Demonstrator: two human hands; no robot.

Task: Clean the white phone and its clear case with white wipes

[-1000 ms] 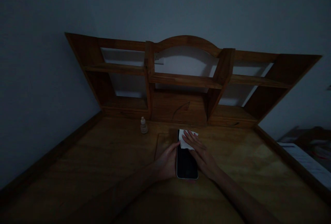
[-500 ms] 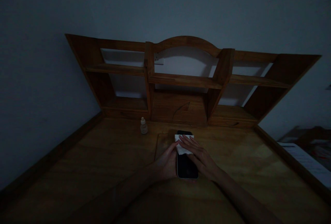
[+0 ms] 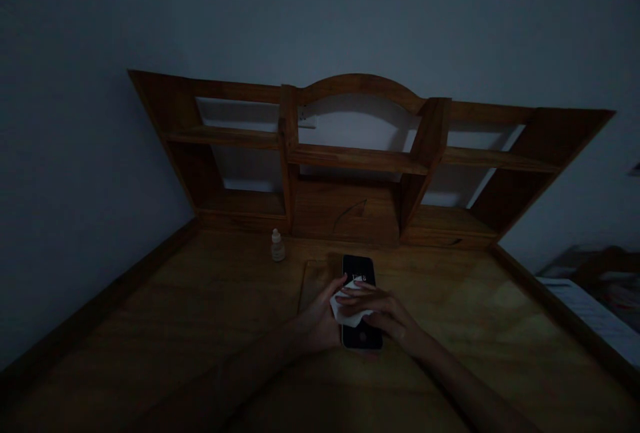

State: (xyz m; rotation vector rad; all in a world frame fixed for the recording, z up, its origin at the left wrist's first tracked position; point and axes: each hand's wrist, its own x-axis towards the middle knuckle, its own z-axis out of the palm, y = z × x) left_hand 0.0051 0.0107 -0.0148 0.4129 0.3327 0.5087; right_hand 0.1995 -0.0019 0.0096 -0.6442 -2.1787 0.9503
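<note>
A black smartphone (image 3: 358, 265) is tilted slightly off the desk, its screen faintly showing clock digits. My left hand (image 3: 323, 318) grips the phone along its left edge, the thumb near the upper left side and the other fingers hidden underneath. A white tissue (image 3: 345, 316) lies across the middle of the screen. Over it, my right hand (image 3: 385, 306) presses with its fingers closed on the tissue. The tissue's left corner touches my left hand.
A small clear bottle with a pale cap (image 3: 278, 246) stands left of the phone. Behind it rises a wooden shelf unit (image 3: 350, 158) against the wall. The wooden desk (image 3: 215, 300) has a raised rim. White papers (image 3: 585, 306) lie beyond the right rim.
My right hand has drawn the tissue down the phone, from its upper part to its middle. The screen has lit up with clock digits. My left hand still holds the phone.
</note>
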